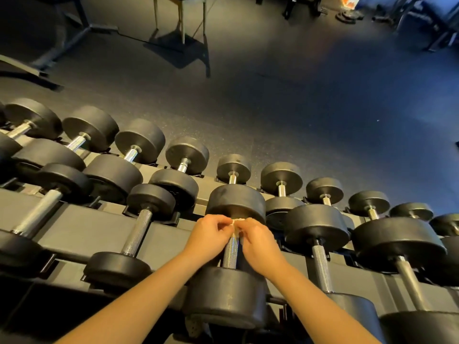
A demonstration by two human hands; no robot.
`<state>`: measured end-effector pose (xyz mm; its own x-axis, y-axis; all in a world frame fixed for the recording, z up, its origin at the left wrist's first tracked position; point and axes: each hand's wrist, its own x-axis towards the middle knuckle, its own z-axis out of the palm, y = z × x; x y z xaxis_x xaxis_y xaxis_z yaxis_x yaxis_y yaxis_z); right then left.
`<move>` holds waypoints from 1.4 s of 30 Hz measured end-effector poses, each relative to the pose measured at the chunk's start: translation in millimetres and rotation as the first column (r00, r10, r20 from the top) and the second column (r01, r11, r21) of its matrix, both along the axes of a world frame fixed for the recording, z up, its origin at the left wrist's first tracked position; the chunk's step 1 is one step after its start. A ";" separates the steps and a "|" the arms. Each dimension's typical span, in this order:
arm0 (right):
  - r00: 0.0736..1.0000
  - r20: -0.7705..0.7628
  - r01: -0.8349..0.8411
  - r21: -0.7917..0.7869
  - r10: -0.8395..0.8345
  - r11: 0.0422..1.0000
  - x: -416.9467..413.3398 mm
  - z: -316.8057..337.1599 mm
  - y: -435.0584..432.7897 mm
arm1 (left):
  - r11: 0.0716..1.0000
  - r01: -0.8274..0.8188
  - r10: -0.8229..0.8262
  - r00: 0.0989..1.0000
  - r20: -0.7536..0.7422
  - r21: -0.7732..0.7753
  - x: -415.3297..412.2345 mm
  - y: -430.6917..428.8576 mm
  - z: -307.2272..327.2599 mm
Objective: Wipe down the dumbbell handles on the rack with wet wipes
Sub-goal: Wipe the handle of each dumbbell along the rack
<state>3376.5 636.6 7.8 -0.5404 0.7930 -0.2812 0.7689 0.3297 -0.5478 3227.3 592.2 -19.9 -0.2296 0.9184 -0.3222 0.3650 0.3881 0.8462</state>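
A black dumbbell with a knurled chrome handle [231,254] lies on the near tier of the dark rack [74,219], in the middle of the view. A small white wet wipe [235,223] is pressed against the far end of that handle, just under the far weight head [236,202]. My left hand [208,237] pinches the wipe from the left and my right hand [258,242] pinches it from the right. Both sets of fingertips meet over the handle. Most of the wipe is hidden by my fingers.
More dumbbells lie in rows on both rack tiers, to the left [137,232] and right [320,264] of the one I hold. Beyond the rack is dark rubber floor [298,108], with table legs [183,21] and machine frames [74,38] at the far edge.
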 end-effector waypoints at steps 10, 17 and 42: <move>0.983 -0.114 0.168 0.275 -0.141 0.947 -5.5 45.4 74.8 | 0.906 -0.216 0.300 0.935 0.190 -0.365 4.0 30.0 -9.6; 0.970 -0.158 0.196 0.076 -0.183 0.978 -48.6 -12.3 94.8 | 0.732 -0.066 0.616 0.489 0.617 -0.679 11.6 34.3 -15.4; 0.942 -0.261 0.244 0.105 -0.210 0.964 -43.1 -25.2 95.5 | 0.817 0.059 0.529 0.319 0.787 -0.573 1.3 7.7 -28.5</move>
